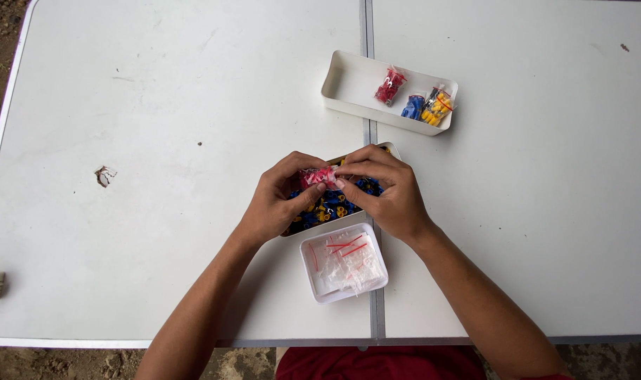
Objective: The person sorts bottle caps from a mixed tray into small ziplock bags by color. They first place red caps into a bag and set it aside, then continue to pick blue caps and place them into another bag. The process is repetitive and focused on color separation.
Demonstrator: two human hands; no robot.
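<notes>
Red bag [318,176] of tiny parts is half hidden, pinched tight between fingers of the left hand [278,200] and right hand [387,190], above a mostly covered tray [393,149].

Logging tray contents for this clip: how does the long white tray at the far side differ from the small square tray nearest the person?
The long tray is rectangular and holds three small filled bags, red, blue and yellow, with much bare floor. The square tray is smaller and packed with empty clear bags with red strips. The long tray lies apart from both hands; the square tray sits just below them. Both are white and stand on the white table.
</notes>
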